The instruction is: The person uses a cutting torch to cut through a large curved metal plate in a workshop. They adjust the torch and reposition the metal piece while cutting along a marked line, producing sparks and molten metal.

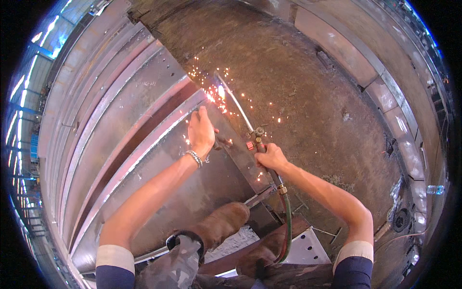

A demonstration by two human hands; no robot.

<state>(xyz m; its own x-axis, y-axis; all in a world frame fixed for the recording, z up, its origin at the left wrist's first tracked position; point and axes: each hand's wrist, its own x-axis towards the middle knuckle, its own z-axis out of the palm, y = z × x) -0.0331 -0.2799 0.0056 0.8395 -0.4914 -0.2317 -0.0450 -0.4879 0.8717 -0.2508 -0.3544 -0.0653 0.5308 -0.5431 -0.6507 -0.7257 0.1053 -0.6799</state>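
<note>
My right hand (272, 157) is wrapped round the handle of a cutting torch (243, 113) with a long silver tube and brass valve. The torch's tip points up and left, with a bright flame and orange sparks (216, 95) at the end of a steel rib (185, 108). My left hand (201, 132), a chain bracelet at its wrist, is close below the sparks, beside the rib. Its fingers look curled. A short dark metal piece (222, 142) shows next to its palm; I cannot make out its kind or whether it is gripped.
Several curved steel ribs stand on the plate (178, 178) at left. A green hose (288, 221) runs from the torch toward my legs. My boots (226, 219) are near the plate's edge. Brown ground (317, 120) lies at right, bordered by large curved steel sections (385, 94). A plastic bottle (435, 190) is far right.
</note>
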